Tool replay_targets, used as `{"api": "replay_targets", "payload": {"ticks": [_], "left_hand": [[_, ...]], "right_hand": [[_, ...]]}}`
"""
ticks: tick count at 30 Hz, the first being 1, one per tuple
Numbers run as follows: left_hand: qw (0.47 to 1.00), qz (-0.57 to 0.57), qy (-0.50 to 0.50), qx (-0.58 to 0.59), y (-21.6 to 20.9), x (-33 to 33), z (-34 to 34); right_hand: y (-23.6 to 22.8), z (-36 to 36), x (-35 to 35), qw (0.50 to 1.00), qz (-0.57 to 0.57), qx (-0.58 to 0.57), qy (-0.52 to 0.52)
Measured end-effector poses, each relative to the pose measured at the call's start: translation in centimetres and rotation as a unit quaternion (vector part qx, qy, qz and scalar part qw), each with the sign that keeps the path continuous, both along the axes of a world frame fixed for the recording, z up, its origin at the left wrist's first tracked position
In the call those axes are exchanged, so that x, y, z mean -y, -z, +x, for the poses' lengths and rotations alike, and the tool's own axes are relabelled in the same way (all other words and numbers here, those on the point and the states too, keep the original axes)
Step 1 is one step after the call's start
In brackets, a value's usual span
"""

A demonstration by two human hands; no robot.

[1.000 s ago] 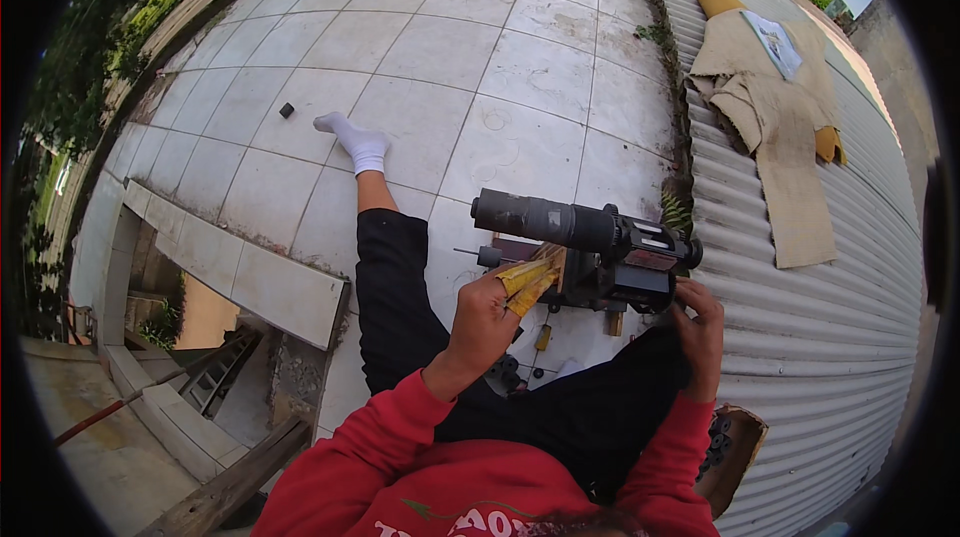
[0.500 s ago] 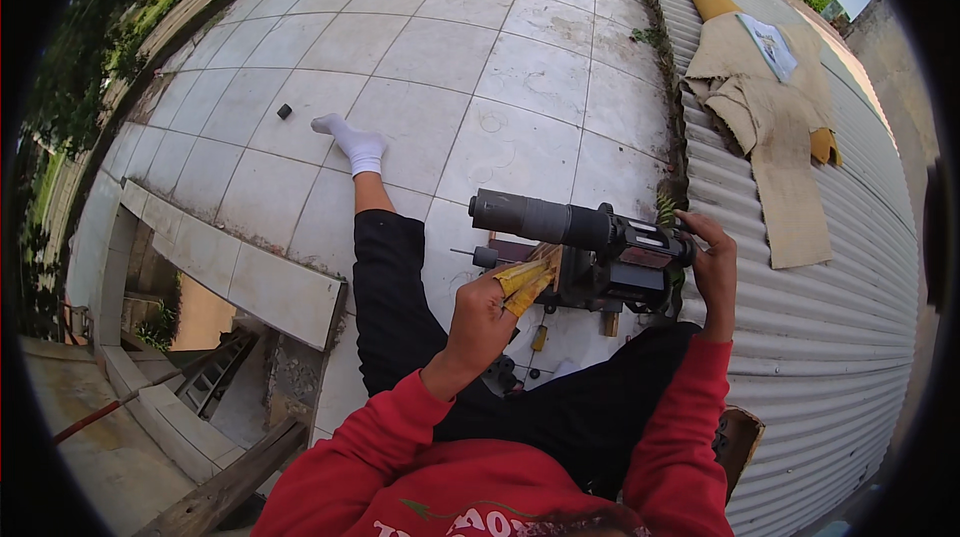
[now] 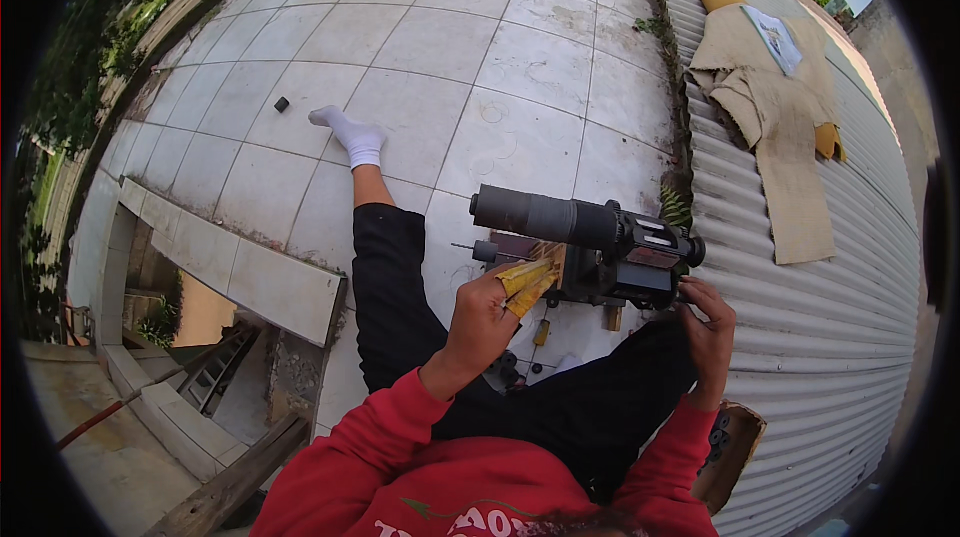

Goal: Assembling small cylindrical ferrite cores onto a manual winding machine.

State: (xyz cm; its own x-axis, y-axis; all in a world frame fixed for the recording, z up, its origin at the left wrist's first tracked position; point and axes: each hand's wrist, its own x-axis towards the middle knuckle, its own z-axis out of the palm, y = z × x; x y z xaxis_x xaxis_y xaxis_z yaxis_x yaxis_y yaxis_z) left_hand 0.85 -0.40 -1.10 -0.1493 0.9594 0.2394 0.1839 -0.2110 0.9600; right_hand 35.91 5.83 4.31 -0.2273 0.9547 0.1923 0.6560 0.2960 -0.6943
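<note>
A black camcorder-like device (image 3: 640,272) with a long ribbed barrel (image 3: 540,217) lies in front of me between my legs. My left hand (image 3: 482,322) is closed on a worn yellow brush (image 3: 527,287); its brownish bristles meet the near side of the device. Just right of the device, my right hand (image 3: 710,327) hangs with bent fingers apart, and nothing shows in it. Beside the barrel is a grey cylinder with a thin rod (image 3: 484,251). Small black parts (image 3: 508,371) and a little yellow piece (image 3: 541,333) lie on the tiles below the device.
On my right, a corrugated metal roof (image 3: 800,357) carries a beige cloth (image 3: 785,167). Close to my right forearm stands a brown box (image 3: 740,447) of black round parts. A small black piece (image 3: 281,105) sits on the tiled floor (image 3: 430,47). A drop opens beyond the ledge (image 3: 270,287).
My right hand has come off the right end of the device and moved down toward me. The left hand and the brush stay nearly in place.
</note>
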Motion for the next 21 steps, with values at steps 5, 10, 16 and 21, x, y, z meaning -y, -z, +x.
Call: {"api": "replay_targets", "payload": {"ticks": [5, 10, 16, 21], "left_hand": [[1.0, -0.002, 0.002, 0.025, -0.1, 0.0, -0.1], [1.0, -0.005, -0.01, 0.019, 0.3, 0.4, 0.0], [1.0, -0.008, -0.007, 0.028, 0.1, 0.3, 0.2], [1.0, -0.005, -0.006, 0.018, 0.0, 0.3, 0.0]], "right_hand": [[-2.5, -0.6, -2.9, 0.998, 0.058, -0.009, 0.019], [-1.5, -0.9, -8.2, 0.998, 0.062, -0.005, 0.002], [3.7, -0.3, -9.9, 1.0, 0.02, -0.01, -0.017], [6.3, 1.0, -5.3, 0.998, -0.049, -0.011, 0.031]]}}
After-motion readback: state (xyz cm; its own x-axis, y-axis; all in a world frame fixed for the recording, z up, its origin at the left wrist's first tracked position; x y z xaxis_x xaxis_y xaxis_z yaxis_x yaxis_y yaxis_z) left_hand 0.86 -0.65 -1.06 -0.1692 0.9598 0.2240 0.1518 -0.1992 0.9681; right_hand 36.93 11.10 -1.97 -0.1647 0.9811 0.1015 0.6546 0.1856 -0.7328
